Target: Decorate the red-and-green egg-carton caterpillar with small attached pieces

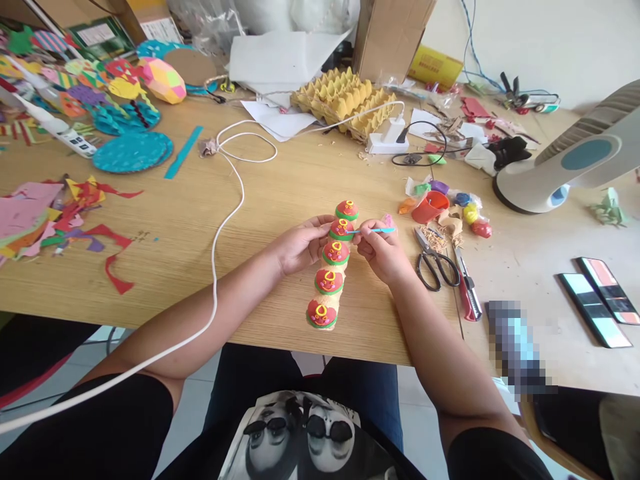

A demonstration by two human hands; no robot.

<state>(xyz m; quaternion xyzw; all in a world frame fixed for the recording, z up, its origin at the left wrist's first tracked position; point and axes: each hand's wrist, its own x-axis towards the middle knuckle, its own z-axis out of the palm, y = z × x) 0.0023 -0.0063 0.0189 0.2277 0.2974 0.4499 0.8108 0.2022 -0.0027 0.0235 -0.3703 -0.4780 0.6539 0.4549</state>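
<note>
Counter (175, 227), wood-grained, bearing the following, left to right.

Paper scraps (30, 207), mixed colours, heaped at the far left. Blue discs (133, 152), overlapping, beyond the scraps. Blue strip (184, 152), lying just beside the discs. White cable (215, 247), looping over the counter and across in front of the left forearm.

Left hand (305, 247), closed on the left edge of the row of domes near its far end, thumb uppermost. Row of domes (336, 253), five in line, red with green rims and yellow-trimmed smiling faces, running away from the wearer at the middle of the counter's near side. Egg trays (345, 100), yellow, well behind the row. Right hand (380, 252), fingers curled, pinching a slim blue tool (383, 230); its tip points at the second dome from the far end, though contact is hard to make out.

Orange-red cup (431, 207), tipped, among small coloured lumps. Scissors (435, 260), dark-handled, blades parted, near wood-coloured shavings (434, 238). Utility knife (467, 280), red-and-silver, beside the scissors. Two palettes (595, 303), slim and dark-edged, side by side at the far right.
</note>
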